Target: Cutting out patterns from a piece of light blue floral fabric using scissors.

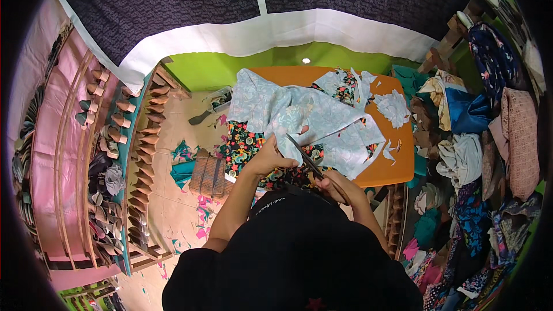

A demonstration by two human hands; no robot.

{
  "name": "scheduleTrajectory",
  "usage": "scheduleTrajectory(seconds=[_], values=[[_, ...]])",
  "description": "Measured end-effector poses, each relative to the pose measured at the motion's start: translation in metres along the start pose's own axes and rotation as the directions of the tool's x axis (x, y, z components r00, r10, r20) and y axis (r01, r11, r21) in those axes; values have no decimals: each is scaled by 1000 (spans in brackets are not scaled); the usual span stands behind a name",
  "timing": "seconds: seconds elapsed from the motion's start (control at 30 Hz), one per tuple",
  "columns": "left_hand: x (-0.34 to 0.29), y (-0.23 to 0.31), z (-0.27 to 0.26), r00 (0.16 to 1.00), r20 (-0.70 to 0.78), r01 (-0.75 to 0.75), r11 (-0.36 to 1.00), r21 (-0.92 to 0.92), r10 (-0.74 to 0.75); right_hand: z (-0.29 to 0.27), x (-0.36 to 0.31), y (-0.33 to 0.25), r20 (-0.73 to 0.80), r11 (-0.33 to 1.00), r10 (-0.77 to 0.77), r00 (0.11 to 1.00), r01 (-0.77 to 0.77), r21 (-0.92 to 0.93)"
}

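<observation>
Fabric (322,118), pale blue over a bright floral print, lies spread on the orange surface (397,164) just ahead of both hands. Left hand (266,158) pinches the near edge, apparently holding it taut for the blades. Right hand (340,187) is closed around the handles of the scissors (305,158), whose blades angle up and left into the cloth. The 2 hands sit close but not touching. Cut scraps (394,106) lie beyond the right hand; further right, heaped clothes (466,155) crowd the surface's edge, so open room is left, over the tiled floor (173,196).
</observation>
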State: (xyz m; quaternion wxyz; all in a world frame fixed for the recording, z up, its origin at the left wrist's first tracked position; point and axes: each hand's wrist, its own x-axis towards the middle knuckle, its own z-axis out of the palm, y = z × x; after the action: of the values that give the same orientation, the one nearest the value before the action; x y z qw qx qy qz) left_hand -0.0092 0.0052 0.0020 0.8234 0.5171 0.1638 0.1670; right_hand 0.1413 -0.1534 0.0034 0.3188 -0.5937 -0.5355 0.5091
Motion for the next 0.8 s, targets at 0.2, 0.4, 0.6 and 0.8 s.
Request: scheduleTrajectory(seconds=[0.2, 0.4, 0.6, 0.8], values=[[0, 3, -2, 1000, 21, -7, 1000, -8, 8, -3, -2, 4, -30, 995, -92, 995, 91, -32], [-1, 5, 3, 997, -41, -72, 997, -27, 70, 0, 0, 12, -60, 998, -59, 996, 57, -39], [-3, 0, -7, 926, -363, 86, 995, -52, -99, 1, 1, 7, -119, 994, 74, 990, -84, -77], [1, -3, -9, 915, -400, -16, 994, 111, 60, 5, 5, 14, -141, 989, 97, 985, -111, -94]])
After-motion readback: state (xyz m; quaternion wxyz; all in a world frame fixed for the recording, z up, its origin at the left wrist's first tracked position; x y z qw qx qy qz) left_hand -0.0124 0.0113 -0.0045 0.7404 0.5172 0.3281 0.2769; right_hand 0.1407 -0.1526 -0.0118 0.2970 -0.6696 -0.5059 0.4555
